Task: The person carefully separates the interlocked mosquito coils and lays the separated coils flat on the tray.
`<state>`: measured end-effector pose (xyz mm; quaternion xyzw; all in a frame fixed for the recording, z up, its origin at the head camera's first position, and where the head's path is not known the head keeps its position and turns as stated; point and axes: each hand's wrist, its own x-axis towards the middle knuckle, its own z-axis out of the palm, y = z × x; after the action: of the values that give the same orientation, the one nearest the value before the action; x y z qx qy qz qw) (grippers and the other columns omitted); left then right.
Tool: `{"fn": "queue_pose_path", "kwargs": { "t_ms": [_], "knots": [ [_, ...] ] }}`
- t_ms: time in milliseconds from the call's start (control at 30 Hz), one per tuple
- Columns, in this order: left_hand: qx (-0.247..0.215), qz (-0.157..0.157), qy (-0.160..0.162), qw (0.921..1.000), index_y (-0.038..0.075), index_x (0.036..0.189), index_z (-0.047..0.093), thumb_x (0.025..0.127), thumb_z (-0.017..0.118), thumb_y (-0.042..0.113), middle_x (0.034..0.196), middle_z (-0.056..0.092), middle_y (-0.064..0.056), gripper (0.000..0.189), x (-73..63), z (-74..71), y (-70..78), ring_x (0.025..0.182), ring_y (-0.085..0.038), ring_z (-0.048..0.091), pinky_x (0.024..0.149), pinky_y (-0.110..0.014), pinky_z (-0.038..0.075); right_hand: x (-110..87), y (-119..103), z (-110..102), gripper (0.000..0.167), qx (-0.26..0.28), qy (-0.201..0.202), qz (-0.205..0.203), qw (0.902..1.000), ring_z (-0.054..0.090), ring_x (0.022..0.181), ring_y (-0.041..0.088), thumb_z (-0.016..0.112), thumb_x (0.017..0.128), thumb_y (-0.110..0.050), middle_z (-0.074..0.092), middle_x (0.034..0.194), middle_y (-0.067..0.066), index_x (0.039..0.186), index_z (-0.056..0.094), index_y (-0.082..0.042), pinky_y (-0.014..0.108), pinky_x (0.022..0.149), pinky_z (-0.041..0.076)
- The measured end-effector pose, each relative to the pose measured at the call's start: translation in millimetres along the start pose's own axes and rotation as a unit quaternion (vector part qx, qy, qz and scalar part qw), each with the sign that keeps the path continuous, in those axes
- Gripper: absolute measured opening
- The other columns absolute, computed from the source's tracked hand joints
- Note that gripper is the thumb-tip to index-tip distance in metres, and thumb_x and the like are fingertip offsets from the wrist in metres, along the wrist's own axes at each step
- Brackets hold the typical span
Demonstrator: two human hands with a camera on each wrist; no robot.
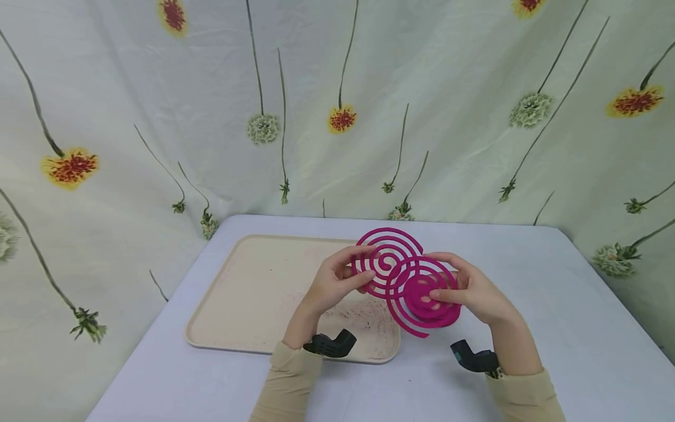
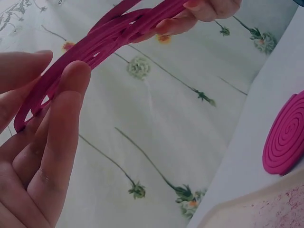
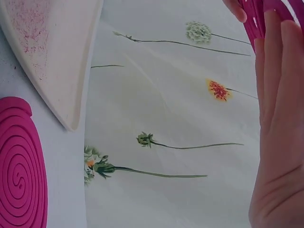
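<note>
In the head view two deep-pink mosquito coils overlap, held up over the table. My left hand (image 1: 337, 278) pinches the left coil (image 1: 387, 231) at its left edge between thumb and fingers. With thumb and fingertips, my right hand (image 1: 474, 287) pinches the right coil (image 1: 422, 334) at its right side. Open gaps show between their spiral turns. Seen edge-on in the left wrist view, the held coils (image 2: 71, 59) slant across from the left hand to the right. A compact pink coil (image 2: 287, 133) lies flat on the table below, partly hidden behind the right coil in the head view.
A beige tray (image 1: 253, 293) lies on the left half of the white-covered table (image 1: 548, 293), with reddish crumbs near its right end. The compact coil is beside the tray's right corner. A flower-printed cloth (image 1: 453, 88) hangs behind the table.
</note>
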<state>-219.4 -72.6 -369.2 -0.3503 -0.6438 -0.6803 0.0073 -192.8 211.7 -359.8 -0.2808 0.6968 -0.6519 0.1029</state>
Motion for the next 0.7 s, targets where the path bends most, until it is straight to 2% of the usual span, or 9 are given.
{"fn": "queue_pose_path", "kwargs": {
  "t_ms": [100,233,367,500,600,700],
  "knots": [
    [0.005,0.000,0.007,1.0000,-0.007,0.120,0.056,0.085,0.063,-0.006,0.108,0.059,-0.025,0.035,-1.1,-3.0,1.0,0.072,-0.017,0.065,0.064,-0.032,0.057,-1.0,0,-3,0.062,0.015,-0.015,-0.021,0.9996,0.068,0.080,0.027,0.058,0.085,0.009,0.068,0.088,0.011,0.139,0.030,-0.005,0.039,0.070,0.057],
    [0.001,-0.004,0.039,0.9992,-0.009,0.114,0.059,0.083,0.065,-0.006,0.099,0.062,-0.024,0.032,-1.7,-1.8,2.3,0.069,-0.017,0.065,0.063,-0.031,0.057,-1.3,-1,-3,0.055,0.029,0.015,-0.048,0.9983,0.069,0.080,0.025,0.056,0.086,0.012,0.069,0.092,0.008,0.133,0.036,-0.010,0.037,0.070,0.056],
    [-0.007,-0.011,0.097,0.9952,-0.007,0.113,0.061,0.083,0.067,-0.003,0.101,0.063,-0.025,0.031,0.2,6.3,0.9,0.076,-0.017,0.068,0.065,-0.031,0.057,2.1,-1,5,0.051,0.049,0.089,-0.062,0.9929,0.069,0.082,0.021,0.054,0.087,0.013,0.068,0.098,0.004,0.127,0.039,-0.013,0.033,0.072,0.056],
    [-0.014,0.014,0.149,0.9886,-0.008,0.113,0.061,0.084,0.067,-0.003,0.105,0.063,-0.026,0.030,4.0,16.7,-3.3,0.078,-0.016,0.068,0.066,-0.031,0.057,8.0,-1,17,0.049,0.069,0.185,-0.057,0.9787,0.070,0.080,0.018,0.056,0.088,0.010,0.067,0.098,0.001,0.126,0.038,-0.014,0.029,0.072,0.055],
    [-0.015,0.025,0.155,0.9874,-0.008,0.112,0.061,0.085,0.065,-0.003,0.102,0.063,-0.027,0.028,5.5,21.2,-4.9,0.075,-0.014,0.068,0.066,-0.030,0.057,11.8,-2,24,0.049,0.082,0.249,-0.045,0.9640,0.069,0.080,0.014,0.059,0.089,0.005,0.066,0.099,-0.002,0.127,0.036,-0.015,0.027,0.073,0.055],
    [-0.004,0.021,0.130,0.9914,-0.008,0.111,0.062,0.087,0.063,-0.003,0.099,0.062,-0.029,0.025,4.8,20.7,-4.5,0.074,-0.013,0.066,0.066,-0.029,0.057,13.2,-3,26,0.053,0.086,0.280,-0.034,0.9556,0.069,0.081,0.012,0.060,0.089,0.002,0.064,0.103,-0.002,0.131,0.032,-0.014,0.026,0.074,0.054]
  ]
}}
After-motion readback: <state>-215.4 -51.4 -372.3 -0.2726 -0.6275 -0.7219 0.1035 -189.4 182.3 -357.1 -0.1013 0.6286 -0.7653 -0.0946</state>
